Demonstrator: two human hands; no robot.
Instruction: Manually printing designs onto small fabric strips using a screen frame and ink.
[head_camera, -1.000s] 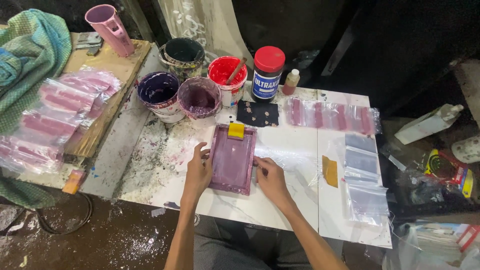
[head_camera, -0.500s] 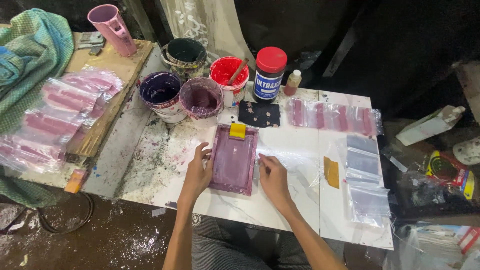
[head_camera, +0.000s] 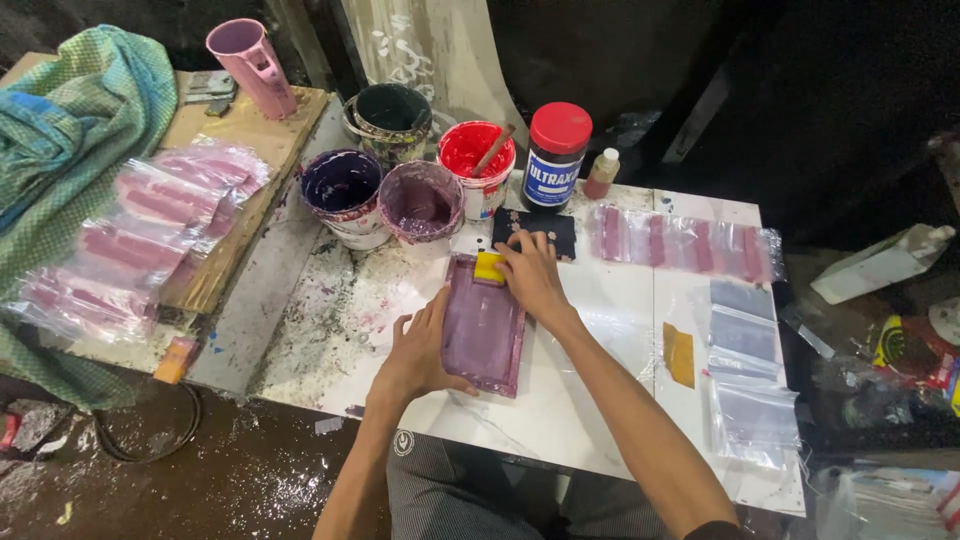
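Purple-stained screen frame (head_camera: 484, 325) under left hand (head_camera: 415, 355), right hand's (head_camera: 532, 275) grip clamped on yellow squeegee (head_camera: 489, 267), paint tubs (head_camera: 420, 205) behind.

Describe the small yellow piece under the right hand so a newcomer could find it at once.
Start at the white tabletop, then find the purple-stained rectangular printing frame lying flat near its middle, steadied by the left hand. At the frame's far end, the right hand rests on a small yellow block, the only bright yellow thing on the frame.

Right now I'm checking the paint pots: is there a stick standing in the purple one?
No, the stick stands in the red pot; the purple pot holds none.
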